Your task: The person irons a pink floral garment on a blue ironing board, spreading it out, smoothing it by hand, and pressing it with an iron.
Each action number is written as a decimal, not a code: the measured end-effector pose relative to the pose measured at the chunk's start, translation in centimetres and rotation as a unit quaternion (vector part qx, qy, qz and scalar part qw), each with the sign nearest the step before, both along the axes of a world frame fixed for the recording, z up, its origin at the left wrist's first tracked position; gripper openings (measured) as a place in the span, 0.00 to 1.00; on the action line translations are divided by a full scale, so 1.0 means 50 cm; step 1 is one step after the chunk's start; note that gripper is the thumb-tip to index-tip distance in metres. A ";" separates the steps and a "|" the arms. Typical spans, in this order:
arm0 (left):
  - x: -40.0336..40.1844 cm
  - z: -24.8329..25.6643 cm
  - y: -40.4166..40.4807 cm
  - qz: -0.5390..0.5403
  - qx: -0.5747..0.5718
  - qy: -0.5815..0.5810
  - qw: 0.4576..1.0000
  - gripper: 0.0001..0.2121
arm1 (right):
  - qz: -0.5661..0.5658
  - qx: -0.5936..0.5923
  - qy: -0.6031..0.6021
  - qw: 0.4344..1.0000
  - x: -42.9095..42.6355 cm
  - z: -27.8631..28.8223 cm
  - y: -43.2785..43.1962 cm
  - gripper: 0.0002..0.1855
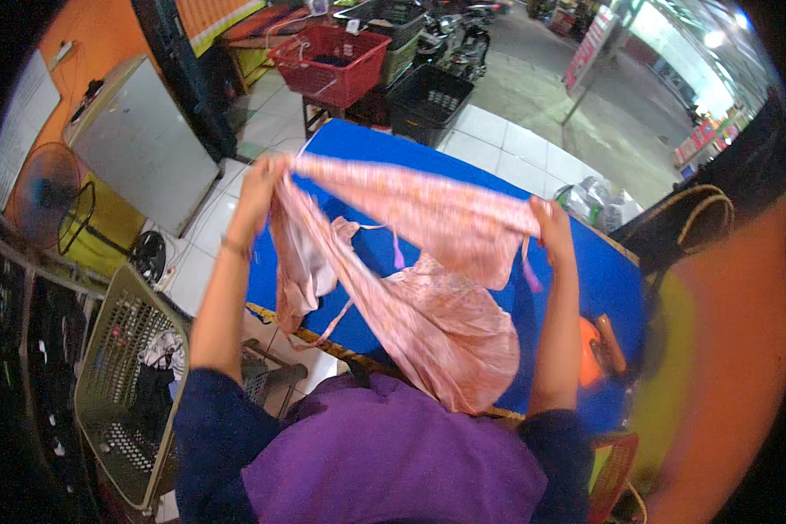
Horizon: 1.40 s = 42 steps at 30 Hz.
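Note:
A pink patterned garment (445, 295) with thin ties and purple tassels is stretched between my two hands. My left hand (265, 180) grips it at the upper left, and my right hand (553, 226) grips another edge at the right. A band of the cloth spans the gap between them, blurred. The rest drapes down towards my body, with a pale inner side showing at the left. Beneath it lies a blue-covered table (380, 147). On the table beside my right forearm is an orange object with a brown handle (589, 354), probably an iron.
At my left stands an olive plastic basket (128, 386) holding clothes. A fan (46, 193) and a grey board (144, 144) are further left. Beyond the table are a red basket (331, 65), a black crate (429, 98) and a motorcycle (455, 39). Plastic bags (596, 200) lie past its right edge.

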<state>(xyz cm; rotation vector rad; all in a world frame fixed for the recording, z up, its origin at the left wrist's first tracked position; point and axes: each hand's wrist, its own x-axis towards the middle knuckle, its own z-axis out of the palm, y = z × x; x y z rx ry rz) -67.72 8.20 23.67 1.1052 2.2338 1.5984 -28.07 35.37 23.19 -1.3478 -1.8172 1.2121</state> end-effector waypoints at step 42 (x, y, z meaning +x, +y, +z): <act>0.645 -0.381 0.100 -0.504 -0.107 0.410 0.753 0.15 | -0.085 -0.133 -0.024 0.987 0.405 -0.365 -0.564 0.16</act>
